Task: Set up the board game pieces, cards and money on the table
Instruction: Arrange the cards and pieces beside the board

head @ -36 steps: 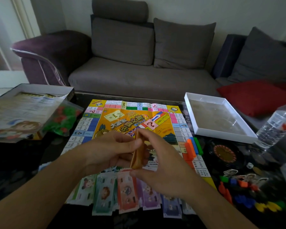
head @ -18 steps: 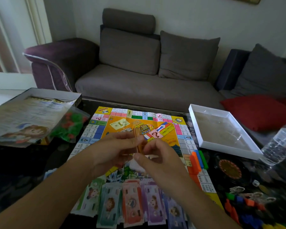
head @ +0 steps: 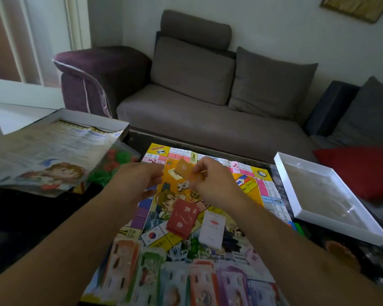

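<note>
A colourful game board (head: pixel 263 191) lies flat on the dark table. Both my hands hover over its far half. My right hand (head: pixel 210 182) pinches a stack of orange cards (head: pixel 186 171), and my left hand (head: pixel 139 180) is at the stack's left edge, fingers curled towards it. A red card deck (head: pixel 181 217) and a white card deck (head: pixel 212 228) lie on the board's middle, below my hands. Several stacks of paper money (head: pixel 177 281) are lined up along the near edge of the board.
An open box base (head: pixel 93 122) with a rules sheet (head: pixel 42 151) sits at the left, next to a bag of red and green pieces (head: pixel 111 164). A white box lid (head: pixel 332 208) lies at the right. A grey sofa (head: pixel 208 111) stands behind the table.
Both hands have moved forward over the board's far half with the orange cards. The red and white decks, hidden before, now show below them. The camera has tilted up.
</note>
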`<action>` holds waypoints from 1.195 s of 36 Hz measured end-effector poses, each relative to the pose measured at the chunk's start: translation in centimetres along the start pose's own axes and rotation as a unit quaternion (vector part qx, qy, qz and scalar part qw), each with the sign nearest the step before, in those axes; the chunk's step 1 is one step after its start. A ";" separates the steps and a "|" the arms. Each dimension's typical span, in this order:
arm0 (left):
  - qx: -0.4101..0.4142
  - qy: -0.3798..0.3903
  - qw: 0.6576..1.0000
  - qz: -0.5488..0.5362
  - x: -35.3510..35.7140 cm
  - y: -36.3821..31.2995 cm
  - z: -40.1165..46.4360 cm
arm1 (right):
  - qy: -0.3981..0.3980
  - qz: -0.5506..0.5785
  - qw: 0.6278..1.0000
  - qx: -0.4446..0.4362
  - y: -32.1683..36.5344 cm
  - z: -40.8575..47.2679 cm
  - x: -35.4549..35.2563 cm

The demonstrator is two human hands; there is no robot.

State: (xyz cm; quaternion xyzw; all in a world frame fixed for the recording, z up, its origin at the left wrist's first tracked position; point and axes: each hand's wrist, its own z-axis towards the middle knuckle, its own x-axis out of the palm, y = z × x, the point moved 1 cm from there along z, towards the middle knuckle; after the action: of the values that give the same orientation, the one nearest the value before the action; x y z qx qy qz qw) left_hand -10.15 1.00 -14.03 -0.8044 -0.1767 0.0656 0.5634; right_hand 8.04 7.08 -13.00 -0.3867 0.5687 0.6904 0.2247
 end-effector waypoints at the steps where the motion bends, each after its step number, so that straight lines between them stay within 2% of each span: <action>1: -0.010 -0.022 1.000 -0.008 -0.5 -0.1 0.3 | 0.003 -0.050 0.999 -0.009 -0.4 1.4 0.2; 3: -0.026 -0.044 0.998 -0.023 -1.2 -0.3 0.9 | 0.011 -0.128 0.991 -0.029 -1.0 4.1 0.8; 7: -0.038 -0.060 0.996 -0.061 -1.7 -0.8 1.5 | 0.036 -0.213 0.974 -0.068 -1.5 8.2 2.1; 11: -0.035 -0.046 0.997 -0.041 -1.1 -1.1 1.5 | 0.066 -0.266 0.955 -0.114 -2.3 10.9 4.0; 15: -0.043 -0.039 0.998 -0.025 -0.3 -1.4 1.3 | 0.105 -0.296 0.943 -0.114 -3.0 11.2 4.8; 19: -0.042 -0.051 0.998 -0.019 0.0 -1.1 1.2 | 0.098 -0.259 0.954 -0.118 -3.0 10.5 4.3; 22: -0.035 -0.051 0.998 0.000 0.5 -0.8 1.0 | 0.059 -0.211 0.973 -0.075 -2.9 9.0 3.6; 25: -0.035 -0.045 0.998 0.011 1.1 -1.0 0.4 | 0.039 -0.215 0.976 -0.026 -2.4 6.2 2.5; 29: -0.015 -0.037 0.999 0.026 1.6 -1.0 -0.5 | 0.150 -0.204 0.967 -0.015 -1.7 1.5 1.8; 32: -0.001 -0.032 0.999 0.033 1.9 -0.9 -1.5 | 0.216 -0.252 0.943 -0.028 -1.7 -1.2 2.7; 34: 0.000 -0.031 0.999 0.036 2.0 -0.9 -2.2 | 0.225 -0.271 0.936 -0.023 -2.0 -2.2 3.5; 43: -0.005 -0.030 0.999 0.045 2.0 -1.1 -3.7 | 0.209 -0.239 0.948 0.016 -0.9 -2.9 3.9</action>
State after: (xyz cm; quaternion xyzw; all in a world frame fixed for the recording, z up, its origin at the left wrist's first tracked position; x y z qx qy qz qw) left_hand -7.35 -1.20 -11.51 -0.8120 -0.1573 0.1141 0.5504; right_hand 7.14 4.00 -16.80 -0.6428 0.5051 0.5110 0.2655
